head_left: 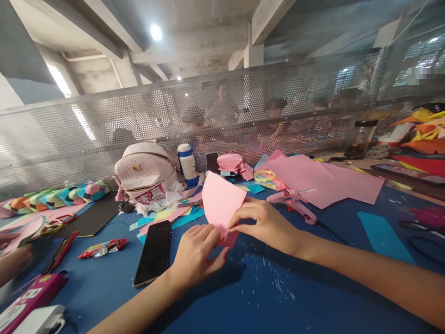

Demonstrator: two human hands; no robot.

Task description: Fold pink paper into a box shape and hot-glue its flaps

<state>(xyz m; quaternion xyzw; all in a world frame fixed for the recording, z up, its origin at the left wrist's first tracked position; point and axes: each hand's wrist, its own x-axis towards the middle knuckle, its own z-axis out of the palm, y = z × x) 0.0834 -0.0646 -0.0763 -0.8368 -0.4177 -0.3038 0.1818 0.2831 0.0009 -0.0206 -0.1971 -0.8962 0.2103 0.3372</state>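
Note:
A curved piece of pink paper (222, 199) stands up between my two hands above the blue table. My left hand (196, 248) grips its lower edge from the left, fingers curled. On the other side my right hand (255, 220) pinches the same paper near its bottom corner. Part of the paper below the fingers is folded or overlapped; the exact fold is hidden by my fingers. Beyond my right wrist lies a pink glue gun (294, 203) on its side. Close to my left forearm rests a black smartphone (153, 253).
Large pink sheets (323, 178) spread at the back right. A pale backpack (146, 169) and white bottle (187, 162) stand before a perforated metal screen (153, 111). Scissors (57, 222), a red snack wrapper (102, 248) and a power bank lie left, near another person's hand (15, 260).

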